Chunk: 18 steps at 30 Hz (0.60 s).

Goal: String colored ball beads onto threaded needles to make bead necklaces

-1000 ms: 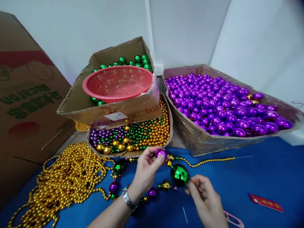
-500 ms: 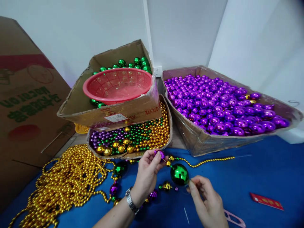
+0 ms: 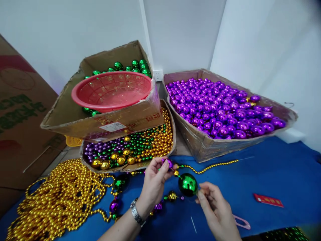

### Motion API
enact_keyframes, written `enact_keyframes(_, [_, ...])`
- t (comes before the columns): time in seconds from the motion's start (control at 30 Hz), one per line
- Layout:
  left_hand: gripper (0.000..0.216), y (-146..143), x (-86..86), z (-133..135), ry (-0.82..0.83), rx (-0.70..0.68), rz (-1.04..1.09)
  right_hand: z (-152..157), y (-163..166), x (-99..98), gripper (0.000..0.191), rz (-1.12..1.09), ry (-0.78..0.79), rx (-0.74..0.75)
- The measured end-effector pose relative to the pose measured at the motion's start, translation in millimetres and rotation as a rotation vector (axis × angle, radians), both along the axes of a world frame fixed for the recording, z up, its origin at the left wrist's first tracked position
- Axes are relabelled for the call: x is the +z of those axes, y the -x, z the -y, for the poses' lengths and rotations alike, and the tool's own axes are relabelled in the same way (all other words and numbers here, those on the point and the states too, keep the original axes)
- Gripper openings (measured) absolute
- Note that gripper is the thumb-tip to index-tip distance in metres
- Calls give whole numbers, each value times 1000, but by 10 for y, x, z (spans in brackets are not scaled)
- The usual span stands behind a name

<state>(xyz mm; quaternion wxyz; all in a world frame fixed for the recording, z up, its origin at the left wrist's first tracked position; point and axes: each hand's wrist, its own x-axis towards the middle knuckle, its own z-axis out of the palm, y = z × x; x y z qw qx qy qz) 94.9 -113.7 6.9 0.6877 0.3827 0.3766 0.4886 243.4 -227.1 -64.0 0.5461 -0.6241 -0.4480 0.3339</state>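
My left hand (image 3: 156,177), wearing a metal watch, pinches a shiny purple bead (image 3: 168,163). Gold beads and a large green ball (image 3: 188,184) hang in line between my two hands. At the ball's right edge the fingertips of my right hand (image 3: 215,207) are closed on what looks like a thin clear thread, hard to see. The rest of the bead strand, with a second green ball (image 3: 121,182) and a purple ball (image 3: 114,206), lies on the blue cloth behind and below my left wrist. From my left hand a gold bead string (image 3: 213,165) runs right.
Gold bead strings (image 3: 57,197) lie heaped at left. Behind stand a carton of green balls (image 3: 45,124) holding a red basket (image 3: 112,107), a box of mixed small beads (image 3: 150,147) and a carton of purple balls (image 3: 195,150). A red packet (image 3: 268,200) and pink tool (image 3: 242,222) lie right.
The view has turned slightly right, so the boxes sit further left. Both hands keep their grips, and the green ball stays between them almost unmoved.
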Motion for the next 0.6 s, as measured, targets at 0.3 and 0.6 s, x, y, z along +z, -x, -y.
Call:
enact_keyframes(0.3, [19, 135, 78, -164, -75, 140, 52, -35, 16, -20, 41, -223, 41, -49])
enact_keyframes(0.6, [18, 84, -86, 15, -215, -194, -425, -125, -96, -98, 31, -168, 69, 180])
